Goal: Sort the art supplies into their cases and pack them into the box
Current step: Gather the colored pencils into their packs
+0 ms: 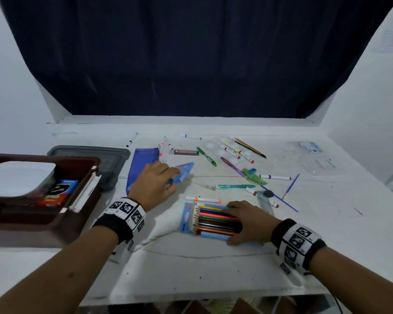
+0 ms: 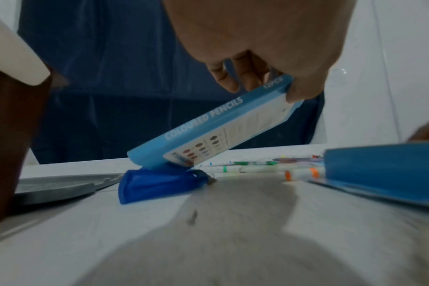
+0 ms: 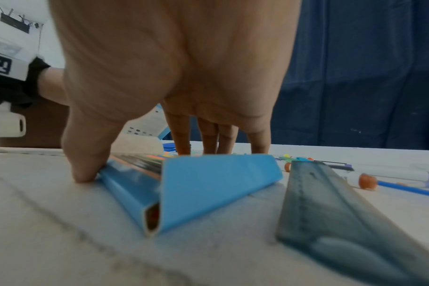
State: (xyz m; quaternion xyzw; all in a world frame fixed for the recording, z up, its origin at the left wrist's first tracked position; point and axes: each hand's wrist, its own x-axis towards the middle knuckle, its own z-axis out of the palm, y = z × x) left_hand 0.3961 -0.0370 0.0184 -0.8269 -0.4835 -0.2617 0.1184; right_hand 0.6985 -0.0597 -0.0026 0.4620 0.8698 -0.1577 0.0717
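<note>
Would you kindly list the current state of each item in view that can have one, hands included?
left hand: grips the coloured pencils box.
coloured pencils box: tilted, lower end on the blue pouch.
blue pouch: lying flat on the table.
right hand: fingers spread, pressing on the coloured pencils.
coloured pencils: lying in their open tray.
brown box: open, partly packed.
grey lid: off, beside the brown box.

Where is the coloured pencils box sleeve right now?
In the left hand, the coloured pencils box sleeve is tilted over the blue pouch, left of the pencil tray.
</note>
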